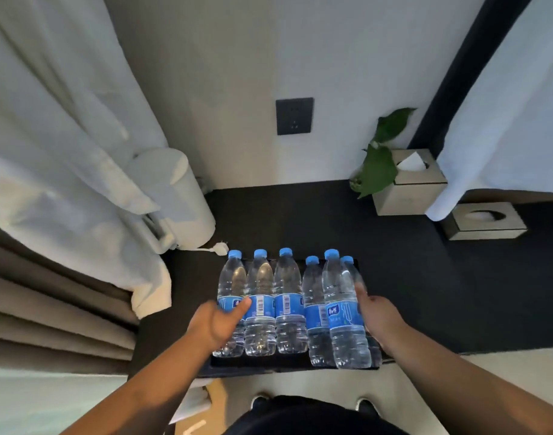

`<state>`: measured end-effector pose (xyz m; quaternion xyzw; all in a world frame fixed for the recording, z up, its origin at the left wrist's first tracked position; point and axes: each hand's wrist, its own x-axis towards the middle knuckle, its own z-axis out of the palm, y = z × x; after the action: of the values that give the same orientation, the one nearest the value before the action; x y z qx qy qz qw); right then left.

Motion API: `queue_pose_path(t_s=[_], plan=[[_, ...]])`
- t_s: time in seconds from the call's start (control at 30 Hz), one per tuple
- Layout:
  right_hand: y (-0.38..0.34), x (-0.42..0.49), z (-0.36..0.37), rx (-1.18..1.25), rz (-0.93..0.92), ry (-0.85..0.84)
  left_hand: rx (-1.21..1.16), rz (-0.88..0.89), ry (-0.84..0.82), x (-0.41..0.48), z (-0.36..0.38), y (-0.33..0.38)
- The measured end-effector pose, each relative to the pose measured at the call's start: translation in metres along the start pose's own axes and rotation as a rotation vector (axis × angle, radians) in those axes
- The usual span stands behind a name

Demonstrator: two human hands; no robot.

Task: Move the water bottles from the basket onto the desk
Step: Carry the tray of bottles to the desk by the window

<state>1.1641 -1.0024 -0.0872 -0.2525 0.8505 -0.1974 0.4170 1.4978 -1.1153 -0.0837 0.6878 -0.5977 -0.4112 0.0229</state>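
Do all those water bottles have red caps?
No, the six water bottles standing upright on the black tray all have blue caps.

Head-worn view, steeply down, close over desk (410,277)

There are six water bottles (290,301), two tissue boxes (408,189), two hands (217,323), one plant (378,164) and one kettle (177,196).

Six bottles (287,306) packed tight on black tray (300,367), hands flank them; open desk (410,277) right and behind, kettle (177,196) and curtain (65,152) block left.
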Motion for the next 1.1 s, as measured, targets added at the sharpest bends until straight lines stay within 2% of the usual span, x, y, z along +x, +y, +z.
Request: queue_pose_path(t_s=[0.23,0.5,0.67,0.87,0.97,1.1], plan=[[-0.011,0.009,-0.005,0.076,0.093,-0.013,0.117,-0.035,0.044,0.001,0.01,0.003],[-0.021,0.006,-0.012,-0.044,0.081,-0.047,0.327,-0.06,0.076,-0.005,0.014,0.011],[-0.026,0.013,-0.016,-0.087,0.073,-0.082,0.355,-0.081,0.082,-0.002,0.009,0.017],[-0.03,0.02,-0.008,-0.361,-0.099,-0.007,0.332,-0.056,0.131,0.001,0.006,0.017],[-0.03,0.019,-0.01,-0.358,-0.195,0.109,0.311,-0.007,0.091,0.009,-0.001,0.02],[-0.039,0.013,-0.014,-0.292,-0.247,0.172,0.283,0.065,0.138,0.018,-0.01,0.027]])
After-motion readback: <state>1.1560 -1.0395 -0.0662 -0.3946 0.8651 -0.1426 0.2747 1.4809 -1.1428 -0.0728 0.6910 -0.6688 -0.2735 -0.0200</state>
